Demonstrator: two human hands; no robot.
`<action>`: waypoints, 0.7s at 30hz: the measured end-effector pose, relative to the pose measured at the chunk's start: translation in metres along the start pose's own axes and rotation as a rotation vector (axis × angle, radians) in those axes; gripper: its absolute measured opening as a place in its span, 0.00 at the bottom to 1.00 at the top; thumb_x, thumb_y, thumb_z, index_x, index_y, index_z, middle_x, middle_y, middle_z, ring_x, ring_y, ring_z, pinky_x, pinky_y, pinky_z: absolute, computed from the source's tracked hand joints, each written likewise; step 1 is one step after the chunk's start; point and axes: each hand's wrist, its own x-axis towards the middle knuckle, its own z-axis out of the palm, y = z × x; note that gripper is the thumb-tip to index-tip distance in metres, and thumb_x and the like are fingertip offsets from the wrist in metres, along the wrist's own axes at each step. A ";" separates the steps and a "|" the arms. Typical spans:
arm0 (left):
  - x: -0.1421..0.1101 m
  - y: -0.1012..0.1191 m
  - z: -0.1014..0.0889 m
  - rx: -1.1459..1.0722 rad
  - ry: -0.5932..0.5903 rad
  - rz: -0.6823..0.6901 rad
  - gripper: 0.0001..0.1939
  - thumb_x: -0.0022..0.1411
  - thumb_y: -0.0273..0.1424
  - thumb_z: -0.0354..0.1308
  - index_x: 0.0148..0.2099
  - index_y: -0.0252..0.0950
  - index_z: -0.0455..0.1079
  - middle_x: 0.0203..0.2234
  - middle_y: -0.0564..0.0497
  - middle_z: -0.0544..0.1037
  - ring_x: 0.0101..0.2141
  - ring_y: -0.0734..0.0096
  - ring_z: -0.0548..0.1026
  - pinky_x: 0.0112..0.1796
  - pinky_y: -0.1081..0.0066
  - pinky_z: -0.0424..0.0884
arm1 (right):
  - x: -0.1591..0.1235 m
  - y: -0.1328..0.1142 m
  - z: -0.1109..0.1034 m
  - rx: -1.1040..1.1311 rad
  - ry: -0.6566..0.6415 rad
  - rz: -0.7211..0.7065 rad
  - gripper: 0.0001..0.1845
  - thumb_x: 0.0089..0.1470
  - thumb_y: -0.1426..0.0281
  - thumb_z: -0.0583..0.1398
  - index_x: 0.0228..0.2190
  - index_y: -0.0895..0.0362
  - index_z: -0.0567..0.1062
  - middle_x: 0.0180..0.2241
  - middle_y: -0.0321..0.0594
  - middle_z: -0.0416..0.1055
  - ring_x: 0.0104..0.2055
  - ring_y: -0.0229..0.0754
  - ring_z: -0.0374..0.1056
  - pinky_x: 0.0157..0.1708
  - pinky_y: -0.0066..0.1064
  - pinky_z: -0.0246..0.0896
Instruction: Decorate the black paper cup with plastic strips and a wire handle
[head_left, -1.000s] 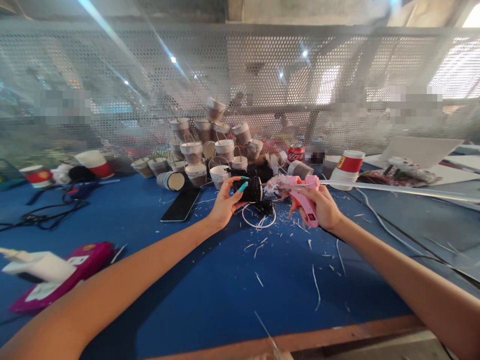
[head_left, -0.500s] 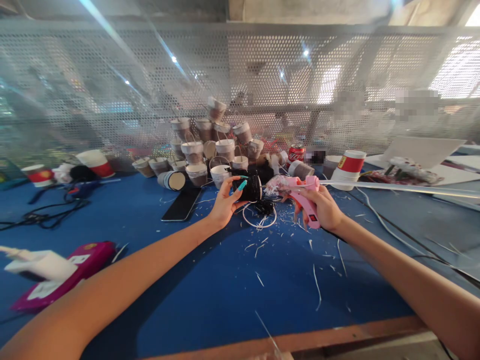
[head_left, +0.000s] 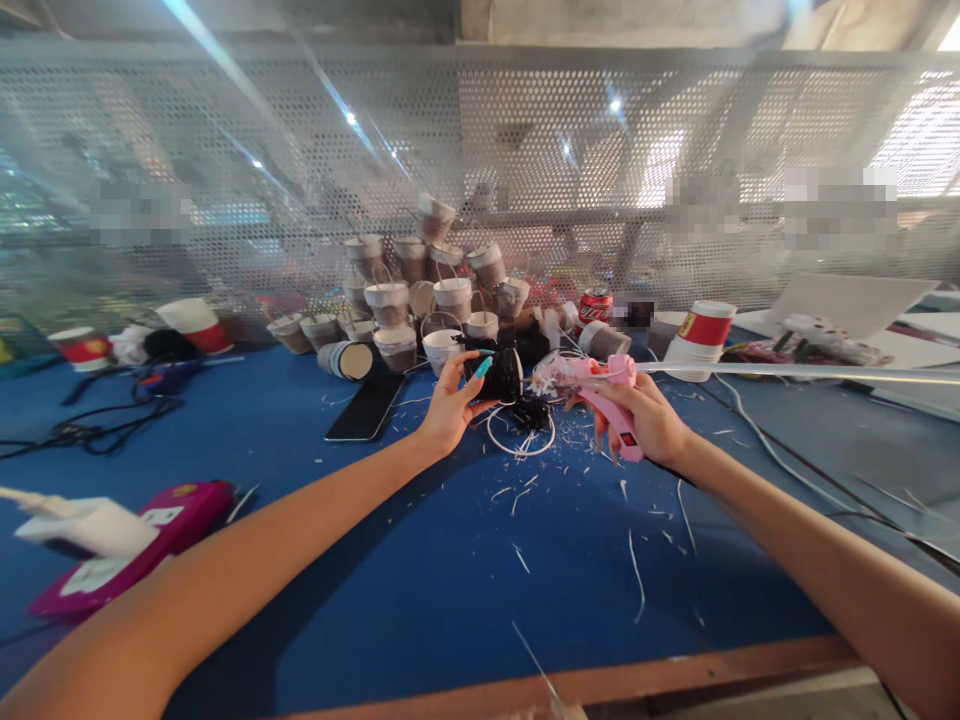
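Observation:
My left hand is closed around a small black cup-shaped piece that lies on its side above the table, its wide end turned to the right. In my right hand is a pink hot glue gun, gripped by its handle, with a long clear glue stick running out of its back to the right. White glue residue coats the gun's nozzle, which points left at the black cup's end. Whether the tip touches the cup I cannot tell. Under them lie a tangle of black cord and a white ring.
Small grey-and-white handled pots stand stacked at the back against a perforated metal screen. A phone lies left of my hands. A purple power strip sits front left, red-and-white paper cups back right. White scraps litter the blue table.
The glue gun has tilted or shifted very slightly at the cup's end. Both hands keep their holds, and the whole view has moved a little.

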 end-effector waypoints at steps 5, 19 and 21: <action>0.001 -0.001 -0.001 -0.014 0.007 0.000 0.20 0.48 0.33 0.66 0.43 0.43 0.65 0.45 0.53 0.67 0.40 0.68 0.70 0.35 0.65 0.77 | -0.001 -0.001 0.001 -0.020 -0.008 0.005 0.16 0.46 0.56 0.58 0.24 0.58 0.71 0.11 0.33 0.65 0.08 0.35 0.59 0.06 0.25 0.56; 0.001 0.000 0.000 -0.034 0.012 -0.002 0.20 0.47 0.33 0.67 0.43 0.43 0.66 0.42 0.53 0.67 0.40 0.67 0.70 0.36 0.63 0.76 | -0.002 -0.004 0.002 -0.054 -0.029 0.054 0.15 0.45 0.57 0.59 0.22 0.56 0.70 0.10 0.33 0.64 0.08 0.36 0.59 0.05 0.27 0.56; 0.001 0.000 0.000 -0.036 0.016 -0.005 0.20 0.47 0.33 0.67 0.43 0.43 0.65 0.42 0.53 0.67 0.40 0.67 0.70 0.36 0.62 0.76 | -0.002 -0.003 0.002 -0.067 -0.030 0.058 0.16 0.45 0.56 0.59 0.24 0.57 0.70 0.10 0.33 0.63 0.08 0.37 0.60 0.05 0.28 0.56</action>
